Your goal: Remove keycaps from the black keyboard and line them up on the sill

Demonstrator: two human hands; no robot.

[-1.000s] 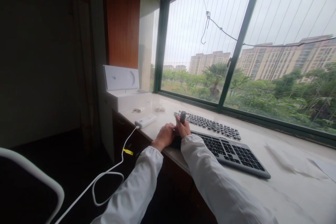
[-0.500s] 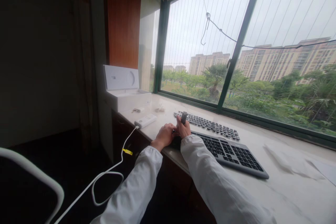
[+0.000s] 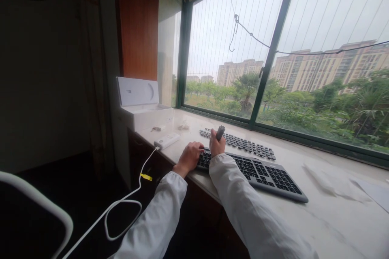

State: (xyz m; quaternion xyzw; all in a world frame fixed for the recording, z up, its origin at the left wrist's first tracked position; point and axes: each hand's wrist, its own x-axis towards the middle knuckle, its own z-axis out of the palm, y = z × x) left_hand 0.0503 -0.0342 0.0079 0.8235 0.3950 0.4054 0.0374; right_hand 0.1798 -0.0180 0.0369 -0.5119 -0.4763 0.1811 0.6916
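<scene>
My left hand (image 3: pixel 190 157) is closed at the left end of a dark grey keyboard (image 3: pixel 275 186), with fingertips on its upper left corner. My right hand (image 3: pixel 216 145) is wrapped around a dark, thick-handled tool (image 3: pixel 221 132) above the keyboard's left part. The handle sticks up out of the fist; its lower end is hidden behind the hand. Black key positions show on the keyboard, partly covered by my right sleeve. Just behind it, loose keycaps (image 3: pixel 247 145) lie in rows on the pale marbled tabletop (image 3: pixel 304 226).
A white power strip (image 3: pixel 167 140) lies on the left, its white cable (image 3: pixel 121 200) hanging off the edge with a yellow tag. Farther back stands an open white box (image 3: pixel 152 118). Crumpled clear plastic (image 3: pixel 336 182) lies on the right. Windows (image 3: pixel 225 60) rise behind the tabletop.
My right hand has moved slightly up and right with the tool, away from my left hand, uncovering some of the keyboard's left end. The view has shifted a little.
</scene>
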